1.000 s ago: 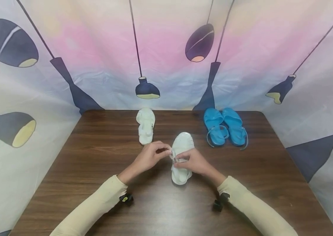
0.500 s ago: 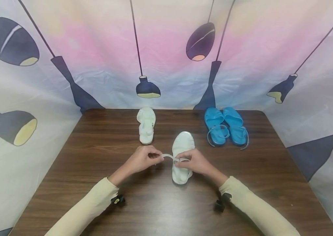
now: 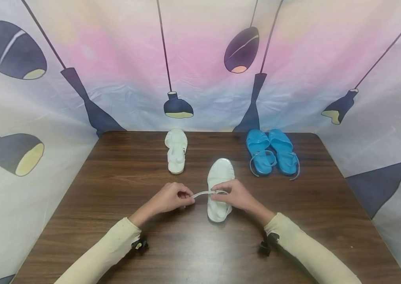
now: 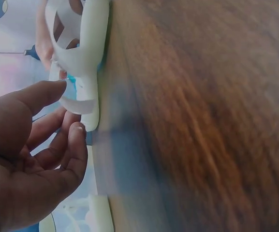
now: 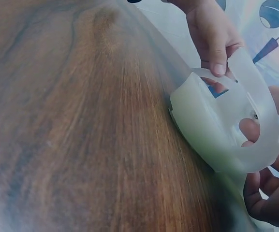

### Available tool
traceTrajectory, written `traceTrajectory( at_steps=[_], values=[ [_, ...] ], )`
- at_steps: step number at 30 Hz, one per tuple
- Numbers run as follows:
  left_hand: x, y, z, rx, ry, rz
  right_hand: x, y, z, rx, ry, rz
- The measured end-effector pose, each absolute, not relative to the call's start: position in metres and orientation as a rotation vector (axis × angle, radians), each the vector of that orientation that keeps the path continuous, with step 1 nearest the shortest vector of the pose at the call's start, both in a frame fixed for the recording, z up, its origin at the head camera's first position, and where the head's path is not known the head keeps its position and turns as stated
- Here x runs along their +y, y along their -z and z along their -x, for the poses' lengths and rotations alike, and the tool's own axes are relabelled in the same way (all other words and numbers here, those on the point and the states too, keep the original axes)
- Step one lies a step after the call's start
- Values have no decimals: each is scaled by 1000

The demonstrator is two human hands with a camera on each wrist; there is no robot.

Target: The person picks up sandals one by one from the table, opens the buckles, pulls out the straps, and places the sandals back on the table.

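A white sandal (image 3: 221, 170) lies on the table in front of me, its toe pointing away. My left hand (image 3: 170, 198) pinches the free end of its thin strap (image 3: 201, 193), which stretches leftward off the sandal in a slight arc. Over the sandal's right side, my right hand (image 3: 235, 194) pinches the strap near the buckle, whose details its fingers mostly hide. The right wrist view shows the sandal's heel (image 5: 197, 116) and the looped back strap (image 5: 267, 111) from close by. In the left wrist view the sandal's sole (image 4: 93, 34) rises beyond the thumb and fingers.
Another white sandal (image 3: 176, 154) lies farther back on the left, its strap across it. Two blue sandals (image 3: 258, 144) stand side by side at the back right, their straps loose. Behind the brown wooden table (image 3: 122, 177) hangs a printed curtain (image 3: 122, 59) with lamp drawings.
My left hand has moved left and toward me from the sandal's side, drawing the strap end out with it. The right hand has stayed nearly in place.
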State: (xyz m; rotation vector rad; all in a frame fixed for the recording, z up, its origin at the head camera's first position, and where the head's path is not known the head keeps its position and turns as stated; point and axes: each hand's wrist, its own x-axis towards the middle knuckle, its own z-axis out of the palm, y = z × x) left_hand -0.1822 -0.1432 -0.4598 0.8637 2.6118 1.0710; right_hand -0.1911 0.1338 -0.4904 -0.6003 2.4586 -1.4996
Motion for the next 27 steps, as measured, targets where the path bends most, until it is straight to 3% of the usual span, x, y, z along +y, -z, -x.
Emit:
traceTrajectory(
  at_steps=[10, 27],
  values=[
    [-126, 459, 189, 2628, -1020, -837, 145, 488, 192, 2495, 1457, 480],
    [-91, 471, 203, 2483, -1203, -840, 151, 485, 190, 2494, 1437, 499]
  ],
)
